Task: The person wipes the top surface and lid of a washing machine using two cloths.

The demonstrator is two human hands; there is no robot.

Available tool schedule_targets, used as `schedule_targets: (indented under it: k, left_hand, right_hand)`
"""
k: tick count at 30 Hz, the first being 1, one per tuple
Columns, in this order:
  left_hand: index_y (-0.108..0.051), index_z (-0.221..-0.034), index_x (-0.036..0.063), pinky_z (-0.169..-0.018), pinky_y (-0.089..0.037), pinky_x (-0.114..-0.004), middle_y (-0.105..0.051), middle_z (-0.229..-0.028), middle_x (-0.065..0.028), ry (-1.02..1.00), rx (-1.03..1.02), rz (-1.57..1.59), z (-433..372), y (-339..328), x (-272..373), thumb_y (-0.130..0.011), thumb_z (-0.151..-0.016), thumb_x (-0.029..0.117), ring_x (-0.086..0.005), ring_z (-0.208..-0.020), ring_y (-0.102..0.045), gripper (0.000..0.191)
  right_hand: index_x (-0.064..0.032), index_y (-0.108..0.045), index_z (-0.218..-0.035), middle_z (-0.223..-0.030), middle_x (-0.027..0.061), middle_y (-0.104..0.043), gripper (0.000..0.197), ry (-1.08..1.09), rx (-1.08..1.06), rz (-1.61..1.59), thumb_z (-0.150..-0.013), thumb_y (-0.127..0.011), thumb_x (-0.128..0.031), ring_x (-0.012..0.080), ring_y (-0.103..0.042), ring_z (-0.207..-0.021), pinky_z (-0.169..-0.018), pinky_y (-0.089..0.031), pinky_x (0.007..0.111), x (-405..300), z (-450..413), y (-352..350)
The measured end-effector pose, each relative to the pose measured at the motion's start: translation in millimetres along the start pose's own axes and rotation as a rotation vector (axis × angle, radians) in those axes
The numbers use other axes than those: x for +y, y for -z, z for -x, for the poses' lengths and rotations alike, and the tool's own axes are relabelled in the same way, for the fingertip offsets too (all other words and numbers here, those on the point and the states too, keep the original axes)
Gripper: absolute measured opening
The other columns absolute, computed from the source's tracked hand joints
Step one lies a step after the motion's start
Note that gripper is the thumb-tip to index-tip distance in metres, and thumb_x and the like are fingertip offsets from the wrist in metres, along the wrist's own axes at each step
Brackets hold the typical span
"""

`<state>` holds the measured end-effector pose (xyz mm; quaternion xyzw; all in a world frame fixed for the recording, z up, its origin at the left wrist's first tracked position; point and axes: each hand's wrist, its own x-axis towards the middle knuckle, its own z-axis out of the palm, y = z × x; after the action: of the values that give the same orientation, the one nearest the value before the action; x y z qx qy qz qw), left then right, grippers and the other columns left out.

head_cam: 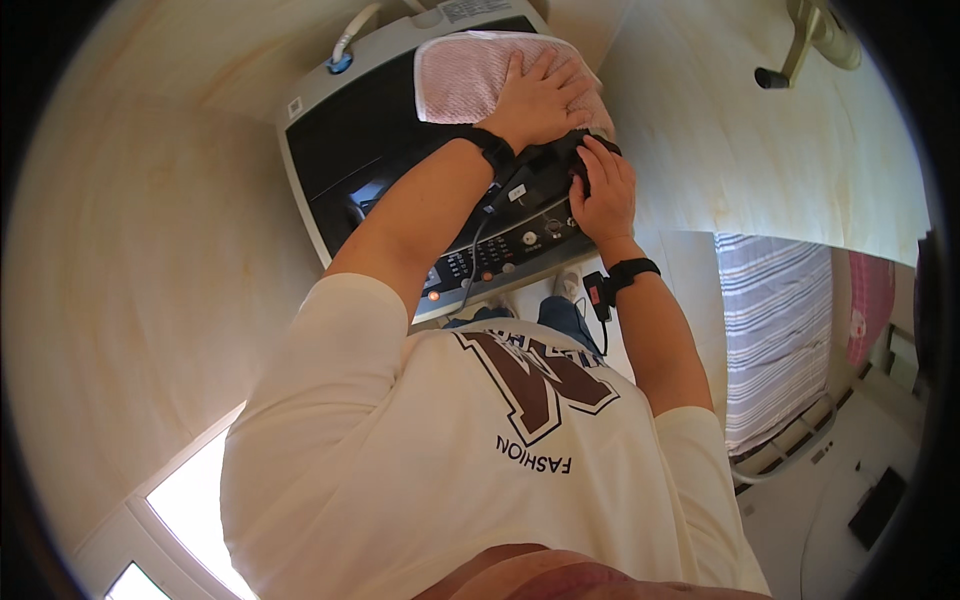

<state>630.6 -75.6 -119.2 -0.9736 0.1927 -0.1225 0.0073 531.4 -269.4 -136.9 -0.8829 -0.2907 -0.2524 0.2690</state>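
Observation:
A pink textured towel with a pale edge (461, 82) lies on the dark lid of a top-loading washing machine (337, 165). My left hand (541, 101) rests flat on the towel, palm down and fingers spread. Beside it, at the machine's front right corner, my right hand (606, 191) has its fingers curled over a dark item (583, 166), mostly hidden under them; it may be cloth. Both wrists wear black straps. A black device with a small white label (517, 193) and a cable shows by my left wrist, above the control panel (487, 259).
A white hose with a blue fitting (340, 63) joins the machine's back left. Marbled walls stand at both sides, the right one carrying a metal fixture (787, 67). A striped curtain or cloth (776, 337) hangs at the right. My feet are on the floor before the machine.

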Motion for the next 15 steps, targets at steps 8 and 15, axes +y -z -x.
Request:
schedule_targets:
  k: [8,15]
  left_hand:
    - [-0.043,-0.156,0.0276,-0.12,-0.02,-0.065,-0.032,-0.168,-0.004,0.184,0.012,-0.006,103,31,-95,-0.049,-0.101,0.059,-0.0339,-0.154,-0.027,0.065]
    - [-0.05,-0.152,0.0252,-0.119,-0.018,-0.067,-0.034,-0.167,-0.0072,0.211,-0.039,0.01,258,61,-164,-0.058,-0.096,0.055,-0.0383,-0.154,-0.026,0.063]
  right_hand:
    - [-0.0069,-0.062,-0.127,-0.139,0.0079,-0.061,0.047,0.012,0.003,0.016,-0.081,-0.068,-0.01,0.0348,-0.057,-0.115,-0.103,-0.045,0.048,2,0,-4]
    - [-0.0076,-0.064,-0.125,-0.137,0.007,-0.062,0.044,-0.008,0.029,0.019,-0.081,-0.068,-0.012,0.0331,-0.058,-0.115,-0.103,-0.045,0.048,-1,1,0]
